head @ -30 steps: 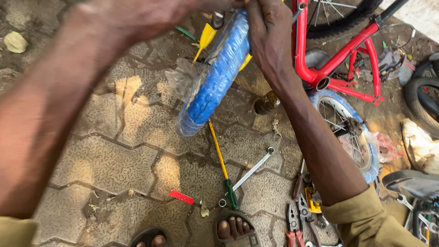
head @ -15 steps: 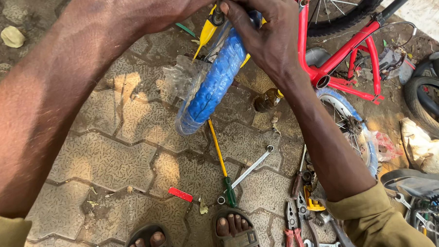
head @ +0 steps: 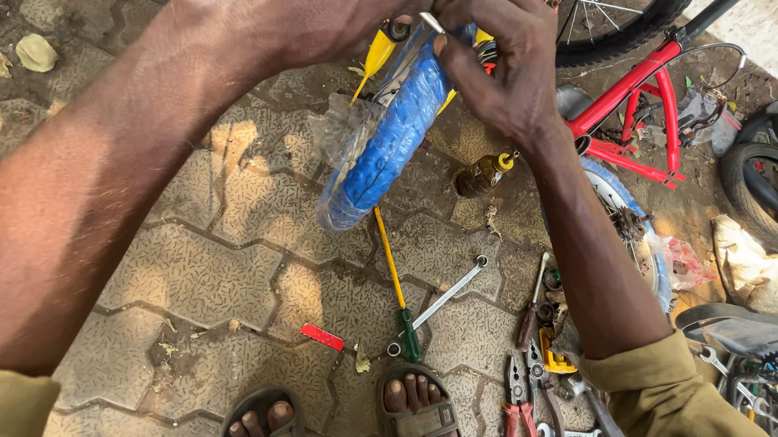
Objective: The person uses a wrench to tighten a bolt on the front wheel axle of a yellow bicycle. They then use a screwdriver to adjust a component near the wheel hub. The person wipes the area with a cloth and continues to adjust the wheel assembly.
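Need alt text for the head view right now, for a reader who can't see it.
Both hands, left hand and right hand, grip a blue plastic-wrapped part above paving. Below lie a spanner, pliers and sandalled feet; a red bicycle frame stands right.

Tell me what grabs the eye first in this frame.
Top centre, the left hand and right hand grip a blue curved part wrapped in clear plastic, held over the paving stones. To the right lies a red bicycle frame with its wheel. Below, a wrench, pliers and a yellow-shafted tool lie beside the person's sandalled feet.
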